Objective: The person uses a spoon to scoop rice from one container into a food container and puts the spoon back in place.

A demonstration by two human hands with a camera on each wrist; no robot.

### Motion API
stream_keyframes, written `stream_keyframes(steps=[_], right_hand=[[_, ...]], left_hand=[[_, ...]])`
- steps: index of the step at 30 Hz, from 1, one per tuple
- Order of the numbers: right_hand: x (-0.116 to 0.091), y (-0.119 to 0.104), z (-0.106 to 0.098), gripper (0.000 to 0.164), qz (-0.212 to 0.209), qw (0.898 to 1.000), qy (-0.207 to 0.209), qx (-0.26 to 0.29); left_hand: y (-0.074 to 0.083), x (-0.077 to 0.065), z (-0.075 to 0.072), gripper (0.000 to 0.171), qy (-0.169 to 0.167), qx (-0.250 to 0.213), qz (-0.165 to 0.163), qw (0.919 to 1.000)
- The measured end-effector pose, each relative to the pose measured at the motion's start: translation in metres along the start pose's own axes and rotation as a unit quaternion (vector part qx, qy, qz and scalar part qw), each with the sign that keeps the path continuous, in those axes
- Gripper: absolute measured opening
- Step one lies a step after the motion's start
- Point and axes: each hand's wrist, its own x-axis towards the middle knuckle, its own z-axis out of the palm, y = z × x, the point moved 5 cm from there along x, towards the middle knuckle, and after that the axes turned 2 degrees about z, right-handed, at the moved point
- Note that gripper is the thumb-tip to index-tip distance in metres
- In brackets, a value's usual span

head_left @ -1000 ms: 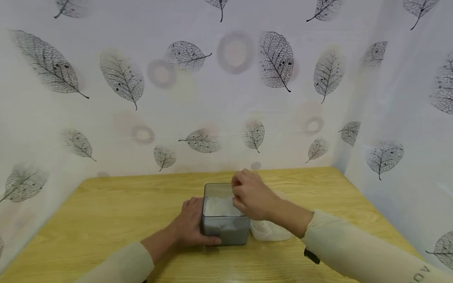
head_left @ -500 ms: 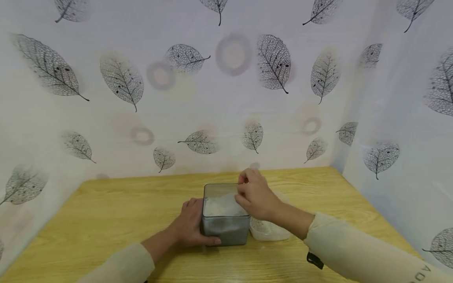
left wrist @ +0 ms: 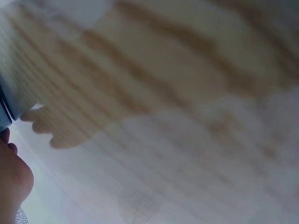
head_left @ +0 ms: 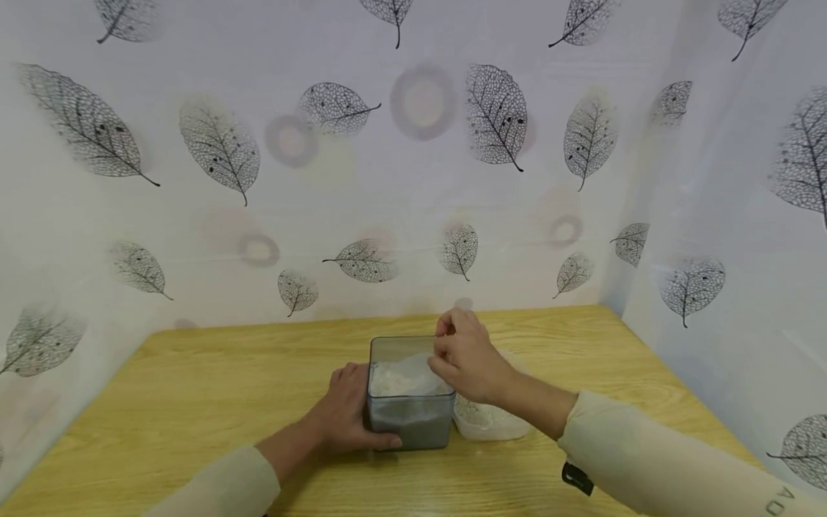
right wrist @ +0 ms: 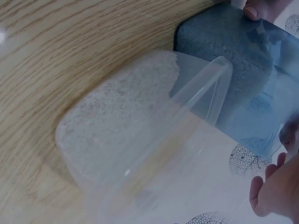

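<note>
A smoky grey, see-through square container (head_left: 410,425) stands on the table with pale grains (head_left: 390,379) inside. My left hand (head_left: 349,413) holds its left side, thumb along the front. Over the container's right rim, the curled fingers of my right hand (head_left: 472,359) pinch a translucent plastic piece (head_left: 420,368), scoop-like in look, that reaches down inside. My fingers hide its grip end. Close to the container's right side stands a clear plastic tub (head_left: 491,424), partly under my right forearm. White rice-like grains (right wrist: 121,102) lie in that tub in the right wrist view.
The wooden table (head_left: 245,373) runs back to a pale leaf-patterned curtain (head_left: 413,179), which also hangs along both sides. A dark strap (head_left: 577,477) hangs beneath my right sleeve.
My right hand has shifted slightly right along the container's rim. More of the translucent piece and a pale heap of grains now show inside. My left hand keeps its place.
</note>
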Motion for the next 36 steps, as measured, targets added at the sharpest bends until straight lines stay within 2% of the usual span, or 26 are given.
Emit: stream_keyframes(steps=[4, 13, 24, 36], right_hand=[[0.001, 0.0, -0.001, 0.03, 0.007, 1.0, -0.01, -0.001], [0.001, 0.005, -0.009, 0.028, 0.02, 1.0, 0.004, 0.003], [-0.004, 0.017, -0.018, 0.033, 0.038, 0.997, 0.007, 0.064], [-0.008, 0.035, -0.041, 0.034, 0.111, 0.989, 0.003, 0.097]], left_hand=[[0.0, 0.0, 0.0, 0.112, -0.002, -0.002, -0.001, 1.0], [0.0, 0.0, 0.0, 0.11, 0.003, 0.002, -0.001, 1.0], [0.0, -0.001, 0.0, 0.108, 0.003, 0.002, -0.004, 1.0], [-0.001, -0.001, 0.001, 0.11, 0.002, -0.002, -0.002, 1.0]])
